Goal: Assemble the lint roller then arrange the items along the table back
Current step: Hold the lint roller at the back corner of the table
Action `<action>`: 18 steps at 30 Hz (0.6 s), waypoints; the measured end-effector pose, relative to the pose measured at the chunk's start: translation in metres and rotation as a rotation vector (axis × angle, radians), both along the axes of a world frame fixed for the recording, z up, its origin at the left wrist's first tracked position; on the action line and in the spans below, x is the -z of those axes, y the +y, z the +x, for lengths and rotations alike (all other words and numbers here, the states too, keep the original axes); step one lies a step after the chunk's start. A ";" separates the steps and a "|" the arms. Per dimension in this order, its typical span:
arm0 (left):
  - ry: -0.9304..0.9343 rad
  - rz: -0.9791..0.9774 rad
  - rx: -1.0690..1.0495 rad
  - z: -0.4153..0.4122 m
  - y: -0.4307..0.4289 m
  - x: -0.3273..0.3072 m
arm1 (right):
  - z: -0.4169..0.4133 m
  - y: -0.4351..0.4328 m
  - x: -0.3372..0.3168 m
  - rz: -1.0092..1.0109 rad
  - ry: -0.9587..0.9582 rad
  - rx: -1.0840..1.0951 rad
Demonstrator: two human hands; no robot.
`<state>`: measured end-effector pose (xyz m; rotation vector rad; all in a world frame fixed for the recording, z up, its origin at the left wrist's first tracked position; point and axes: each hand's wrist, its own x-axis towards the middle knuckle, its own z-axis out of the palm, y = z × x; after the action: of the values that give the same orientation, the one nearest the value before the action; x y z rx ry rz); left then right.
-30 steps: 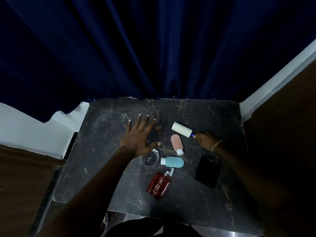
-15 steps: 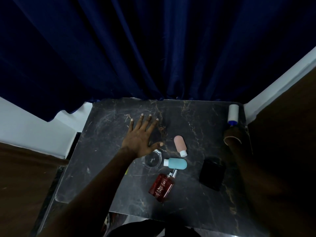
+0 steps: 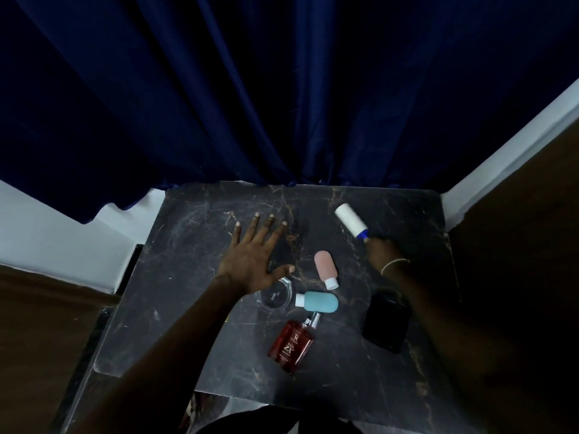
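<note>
Dark navy curtain (image 3: 250,89) hangs behind a black marble tabletop (image 3: 194,233); lighting is dim.

Landmark: the pink bottle (image 3: 326,268), lying on its side near tabletop centre.

- Lint roller (image 3: 351,224): up and to the right of the pink bottle, white roll pointing toward the curtain, blue collar at the near end. Looks assembled, roll seated on the handle. Whether it rests on the marble or sits just above it, I can't tell.
- Right hand (image 3: 380,250): right of the pink bottle, fingers closed around the roller's handle, which is mostly hidden in the grip.
- Left hand (image 3: 255,255): left of the pink bottle, flat on the marble, fingers spread, holding nothing.
- Blue bottle (image 3: 318,302): just below the pink bottle, on its side.
- Glass dish (image 3: 275,296): lower left of it, next to the blue bottle's cap.
- Red perfume bottle (image 3: 291,346): further below, lying down.
- Black case (image 3: 387,327): lower right of it.

Judgement: step in hand is placing the roller at the back edge, first item of the row. To do it well, carry it past the pink bottle to the strip by the curtain, lay it parallel to the edge and start at one corner so the other five fit. Being round, it may roll, so settle it before letting go. Keep the sticky roll off the curtain.
</note>
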<state>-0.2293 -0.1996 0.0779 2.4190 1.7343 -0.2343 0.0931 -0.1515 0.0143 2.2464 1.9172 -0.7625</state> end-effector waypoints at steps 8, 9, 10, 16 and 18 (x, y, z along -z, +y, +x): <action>-0.010 0.012 0.043 0.009 0.000 -0.001 | -0.011 -0.013 -0.001 -0.058 -0.082 -0.288; -0.011 0.012 0.043 0.010 0.000 0.000 | -0.011 -0.013 0.000 -0.056 -0.076 -0.277; -0.009 0.011 0.044 0.010 0.001 0.000 | -0.012 -0.013 0.001 -0.046 -0.067 -0.250; 0.000 0.023 0.053 0.006 0.003 0.006 | -0.013 -0.003 -0.004 0.010 0.083 0.113; 0.001 0.036 0.053 0.006 0.003 0.006 | -0.005 0.000 0.000 0.059 0.099 0.245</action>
<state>-0.2235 -0.1968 0.0723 2.4925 1.6903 -0.2125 0.0879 -0.1511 0.0140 2.5583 1.7453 -0.8714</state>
